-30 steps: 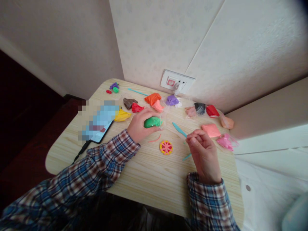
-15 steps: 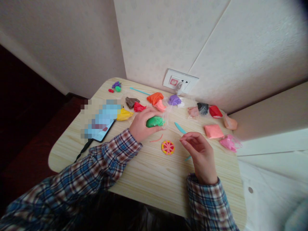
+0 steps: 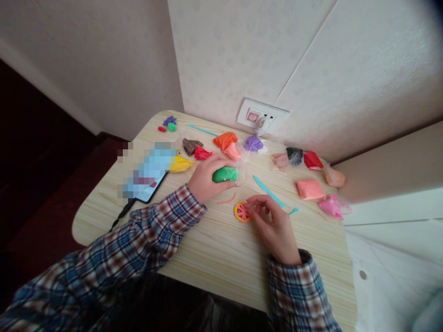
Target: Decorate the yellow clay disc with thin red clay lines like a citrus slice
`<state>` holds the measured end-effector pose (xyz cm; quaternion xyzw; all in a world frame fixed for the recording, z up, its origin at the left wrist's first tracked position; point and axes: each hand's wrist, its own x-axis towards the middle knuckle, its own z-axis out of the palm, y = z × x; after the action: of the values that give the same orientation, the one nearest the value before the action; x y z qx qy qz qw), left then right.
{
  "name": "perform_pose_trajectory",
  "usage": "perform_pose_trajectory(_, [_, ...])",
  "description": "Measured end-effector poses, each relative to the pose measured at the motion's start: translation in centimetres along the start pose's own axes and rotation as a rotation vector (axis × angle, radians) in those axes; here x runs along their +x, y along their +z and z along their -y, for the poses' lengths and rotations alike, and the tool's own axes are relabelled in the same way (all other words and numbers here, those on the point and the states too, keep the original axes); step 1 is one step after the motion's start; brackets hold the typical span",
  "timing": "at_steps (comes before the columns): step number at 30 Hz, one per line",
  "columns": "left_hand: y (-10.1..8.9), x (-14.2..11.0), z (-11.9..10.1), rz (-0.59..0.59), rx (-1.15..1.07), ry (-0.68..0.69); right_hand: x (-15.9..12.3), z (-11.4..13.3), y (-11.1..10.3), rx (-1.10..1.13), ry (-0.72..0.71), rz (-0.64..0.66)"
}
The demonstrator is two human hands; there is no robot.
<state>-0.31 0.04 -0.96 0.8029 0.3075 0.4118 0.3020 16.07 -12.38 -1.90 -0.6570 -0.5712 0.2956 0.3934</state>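
Note:
My left hand (image 3: 206, 177) is wrapped around a bag of green modelling clay (image 3: 225, 174), just above the tabletop or resting on it; I cannot tell which. At the right edge of a small round clay piece (image 3: 238, 213), with a yellow rim and pink spokes over red, is my right hand (image 3: 273, 226). Its thumb and forefinger are pinched together over the piece and hide part of it; anything between the fingertips is too small to make out. A thin pink clay strip (image 3: 227, 199) lies between the hands. Beyond the right hand rests a turquoise clay knife (image 3: 268, 191).
Bagged clay lies along the back, including yellow (image 3: 181, 163), orange (image 3: 225, 140), purple (image 3: 254, 143) and black (image 3: 295, 156). A salmon block (image 3: 310, 189) sits at the right. On the left are a phone (image 3: 149, 182) and small clay fruits (image 3: 169, 121). Walls border the table (image 3: 214, 258) behind.
My right hand has moved left from beside the turquoise knife to the round clay piece, uncovering more of the turquoise tools. My left hand stays on the green clay bag.

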Motion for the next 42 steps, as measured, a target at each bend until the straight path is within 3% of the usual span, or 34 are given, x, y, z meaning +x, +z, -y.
perform_pose_trajectory(12, [-0.05, 0.05, -0.1, 0.013, 0.021, -0.031, 0.02, 0.47, -0.19, 0.077, -0.018, 0.025])
perform_pose_trajectory(18, [-0.14, 0.03, -0.11, 0.021, 0.015, -0.023, -0.13, 0.29, -0.38, -0.044, -0.083, -0.006])
perform_pose_trajectory(25, [-0.11, 0.05, -0.07, 0.024, 0.015, -0.019, -0.12, 0.49, -0.27, -0.144, -0.175, 0.047])
perform_pose_trajectory(42, [-0.04, -0.01, -0.06, 0.009, 0.002, -0.002, -0.13, 0.79, -0.35, -0.19, -0.205, 0.069])
